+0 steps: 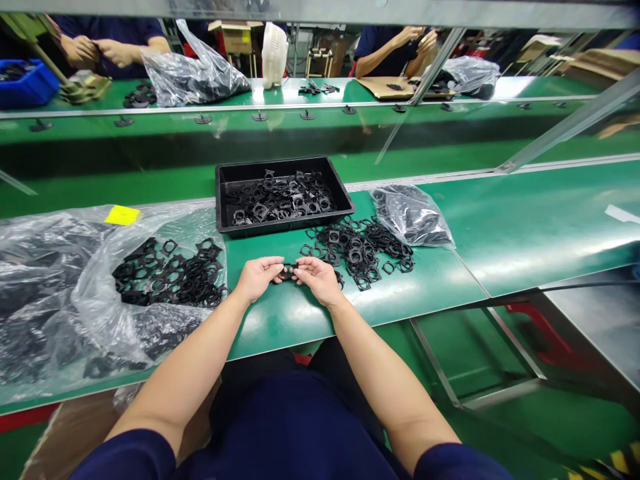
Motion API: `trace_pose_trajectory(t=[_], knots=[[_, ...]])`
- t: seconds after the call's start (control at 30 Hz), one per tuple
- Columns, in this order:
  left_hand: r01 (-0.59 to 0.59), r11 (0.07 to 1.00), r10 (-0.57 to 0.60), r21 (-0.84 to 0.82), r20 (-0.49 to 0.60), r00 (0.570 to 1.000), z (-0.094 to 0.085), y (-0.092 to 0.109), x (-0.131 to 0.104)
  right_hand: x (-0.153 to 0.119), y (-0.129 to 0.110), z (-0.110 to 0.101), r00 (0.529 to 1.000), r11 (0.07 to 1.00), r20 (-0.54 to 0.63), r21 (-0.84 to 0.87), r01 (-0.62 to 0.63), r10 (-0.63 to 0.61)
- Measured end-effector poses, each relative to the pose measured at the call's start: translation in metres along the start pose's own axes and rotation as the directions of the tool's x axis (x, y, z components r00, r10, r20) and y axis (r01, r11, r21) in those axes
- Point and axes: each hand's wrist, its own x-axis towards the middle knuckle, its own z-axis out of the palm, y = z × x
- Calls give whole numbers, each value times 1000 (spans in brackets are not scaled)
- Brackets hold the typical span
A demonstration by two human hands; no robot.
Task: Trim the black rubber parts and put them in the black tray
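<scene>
Between my two hands, over the green table (280, 320), is a small black part (289, 271). The fingertips of my left hand (260, 277) pinch its left side, and those of my right hand (317, 277) pinch its right side. Just behind them stands a black tray (224, 200) with many black parts inside. A loose pile of black ring-shaped parts (355, 255) lies right of my right hand. Left of my left hand, more black parts (170, 277) spill from an open clear plastic bag (100, 293).
A filled plastic bag (413, 217) lies right of the pile. A yellow note (122, 215) rests on the left bag. Beyond, black pieces sit along a green conveyor (280, 143). Across it are people's hands, a blue bin (30, 87) and a white fan-like object (275, 57).
</scene>
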Motion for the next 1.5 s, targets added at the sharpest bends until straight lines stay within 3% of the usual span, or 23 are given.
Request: trace_pose_trajectory(t=[0.47, 0.77, 1.0, 1.17, 1.5], knots=[[107, 992, -99, -72, 114, 989, -3, 8, 1, -1, 0, 1, 1000, 999, -19, -41, -2, 1], [-29, 998, 19, 50, 190, 982, -7, 10, 2, -1, 2, 1, 1000, 994, -3, -106, 21, -21], [13, 998, -9, -54, 81, 997, -3, 3, 1, -1, 1, 3, 999, 992, 0, -111, 54, -54], [-20, 998, 28, -63, 120, 992, -1, 2, -1, -1, 0, 3, 997, 995, -34, -80, 63, -66], [24, 994, -13, -109, 109, 994, -4, 8, -1, -1, 1, 4, 998, 992, -44, -115, 43, -48]])
